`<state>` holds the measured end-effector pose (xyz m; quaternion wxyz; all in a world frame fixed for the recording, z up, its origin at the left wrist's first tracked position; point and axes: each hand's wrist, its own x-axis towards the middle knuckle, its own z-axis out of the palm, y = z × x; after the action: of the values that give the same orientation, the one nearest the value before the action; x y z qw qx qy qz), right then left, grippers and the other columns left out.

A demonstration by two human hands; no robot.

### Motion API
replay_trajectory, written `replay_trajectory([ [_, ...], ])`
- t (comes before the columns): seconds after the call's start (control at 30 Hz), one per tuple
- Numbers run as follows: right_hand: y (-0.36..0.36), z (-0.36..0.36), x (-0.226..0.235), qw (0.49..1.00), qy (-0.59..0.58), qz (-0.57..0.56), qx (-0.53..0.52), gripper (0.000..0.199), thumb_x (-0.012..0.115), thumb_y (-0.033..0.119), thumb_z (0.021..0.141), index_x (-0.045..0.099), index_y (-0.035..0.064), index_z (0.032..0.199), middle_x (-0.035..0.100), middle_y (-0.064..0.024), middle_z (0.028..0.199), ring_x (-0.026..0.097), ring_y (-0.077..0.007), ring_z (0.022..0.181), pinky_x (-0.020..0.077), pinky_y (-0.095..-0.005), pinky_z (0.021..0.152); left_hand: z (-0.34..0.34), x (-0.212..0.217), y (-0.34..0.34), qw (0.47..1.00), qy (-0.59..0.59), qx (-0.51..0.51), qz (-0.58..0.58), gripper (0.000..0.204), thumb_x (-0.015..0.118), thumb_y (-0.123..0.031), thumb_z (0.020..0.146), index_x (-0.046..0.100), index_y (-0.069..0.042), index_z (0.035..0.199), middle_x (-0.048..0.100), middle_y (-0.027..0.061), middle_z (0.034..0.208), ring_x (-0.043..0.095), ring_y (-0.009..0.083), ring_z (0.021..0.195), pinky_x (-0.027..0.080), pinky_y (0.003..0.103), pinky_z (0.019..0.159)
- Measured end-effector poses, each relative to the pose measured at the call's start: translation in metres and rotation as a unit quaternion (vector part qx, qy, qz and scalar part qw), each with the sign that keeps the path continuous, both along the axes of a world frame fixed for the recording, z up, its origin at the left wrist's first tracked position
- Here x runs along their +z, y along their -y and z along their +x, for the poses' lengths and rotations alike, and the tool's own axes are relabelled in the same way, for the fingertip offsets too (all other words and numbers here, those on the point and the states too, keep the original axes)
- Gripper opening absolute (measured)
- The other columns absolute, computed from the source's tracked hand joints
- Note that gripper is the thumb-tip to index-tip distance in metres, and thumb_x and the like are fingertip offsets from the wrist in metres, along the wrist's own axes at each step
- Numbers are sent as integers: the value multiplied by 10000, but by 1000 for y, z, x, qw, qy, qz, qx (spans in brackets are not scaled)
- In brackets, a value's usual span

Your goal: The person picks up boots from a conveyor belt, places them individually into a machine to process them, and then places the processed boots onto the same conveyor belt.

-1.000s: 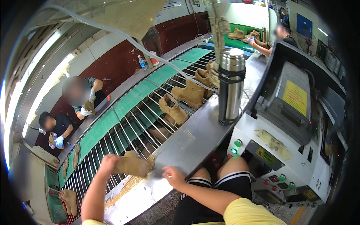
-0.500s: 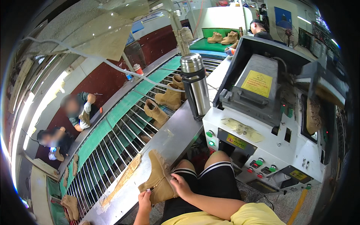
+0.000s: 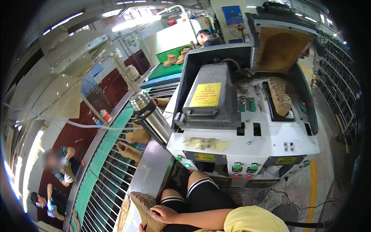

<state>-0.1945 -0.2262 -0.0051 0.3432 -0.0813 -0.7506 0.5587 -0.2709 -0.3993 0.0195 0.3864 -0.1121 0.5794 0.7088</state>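
A tan boot lies tipped over my lap by the bench edge, its ridged brown sole turned up. My right hand is closed on its sole edge, fingers bent over the side. Of my left hand only a fingertip part shows at the lower edge, pressed against the boot; the rest is cut off. In front of me stands a white machine with a raised brown-lined lid. A tan lugged sole faces up on the machine's black pad; what is under it is hidden.
A steel thermos stands on the metal bench beside the machine. Left of it runs a roller conveyor with tan boots. Two people work across it. Another person is behind the machine. A cable lies on the floor.
My view has swung right, toward the machine, whose lid now shows raised. The boot has tipped so that its sole faces up more. My left hand has mostly left the picture.
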Motion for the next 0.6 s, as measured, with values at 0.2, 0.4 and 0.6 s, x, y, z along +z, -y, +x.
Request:
replay_trajectory([
  [0.2, -94, 92, 86, 994, -56, 0, -92, 416, 621, 164, 833, 515, 49, 1218, 570, -160, 1109, 625, -294, 892, 504, -402, 796, -71, -32, -14, 998, 35, -47, 40, 671, 276, -495, 955, 309, -32, 1440, 354, 184, 1458, 349, 361, 1329, 324, 485, 1088],
  [0.4, -269, 274, 133, 786, -12, 294, -544, 406, 640, 79, 723, 532, 19, 1109, 586, -173, 1042, 591, -366, 930, 491, -406, 813, -52, 26, -101, 998, 5, -54, -37, 641, 266, -479, 973, 319, -43, 1439, 364, 158, 1458, 357, 343, 1330, 317, 471, 1098],
  [0.6, -421, 406, 194, 568, 198, 318, -732, 637, 726, 261, 684, 457, 100, 1239, 558, -170, 1108, 517, -365, 1057, 425, -477, 892, -61, 16, -101, 996, -13, -87, -26, 676, 323, -529, 952, 359, -38, 1415, 400, 165, 1430, 395, 330, 1311, 365, 471, 1066],
])
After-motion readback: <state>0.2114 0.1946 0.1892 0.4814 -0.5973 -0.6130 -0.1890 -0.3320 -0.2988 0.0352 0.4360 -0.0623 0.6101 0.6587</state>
